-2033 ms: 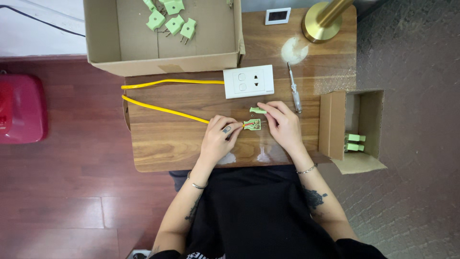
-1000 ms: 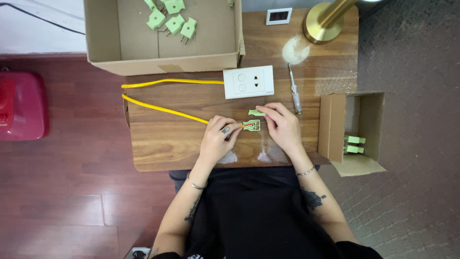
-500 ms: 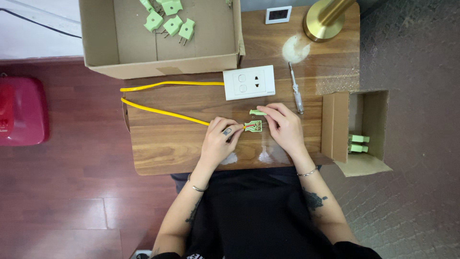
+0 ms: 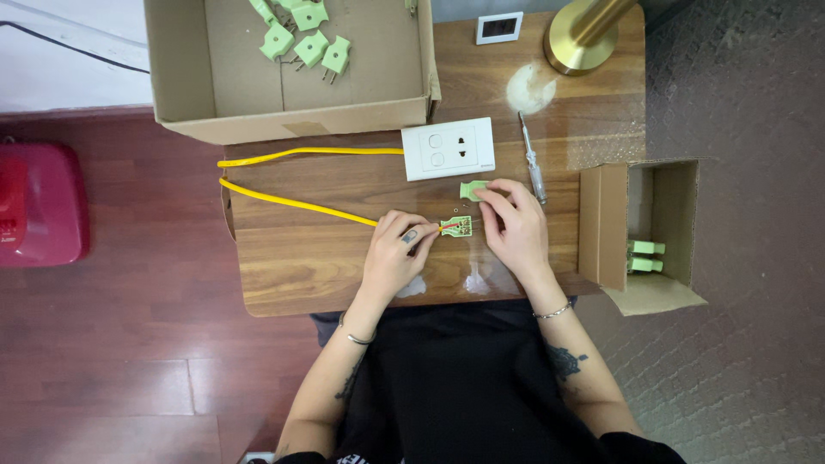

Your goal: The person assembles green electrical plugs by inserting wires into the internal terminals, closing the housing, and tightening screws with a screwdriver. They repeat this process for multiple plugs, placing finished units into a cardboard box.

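Note:
On the wooden table (image 4: 292, 258), my left hand (image 4: 394, 254) pinches the end of a yellow cable (image 4: 292, 203) where its wires enter an open green plug base (image 4: 456, 227). My right hand (image 4: 514, 225) rests beside the plug base, fingertips touching its right edge. The plug's green cover (image 4: 472, 189) lies loose just above, near my right fingers. The cable loops left and back to a white wall socket plate (image 4: 449, 148).
A screwdriver (image 4: 532, 161) lies right of the socket plate. A large cardboard box (image 4: 288, 64) with several green plugs stands at the back. A small open box (image 4: 640, 232) holding green plugs sits at right. A brass lamp base (image 4: 584, 34) and a red object (image 4: 39, 202) on the floor.
Both hands stay on the plug base and cable end; only slight finger shifts and a small camera drift show.

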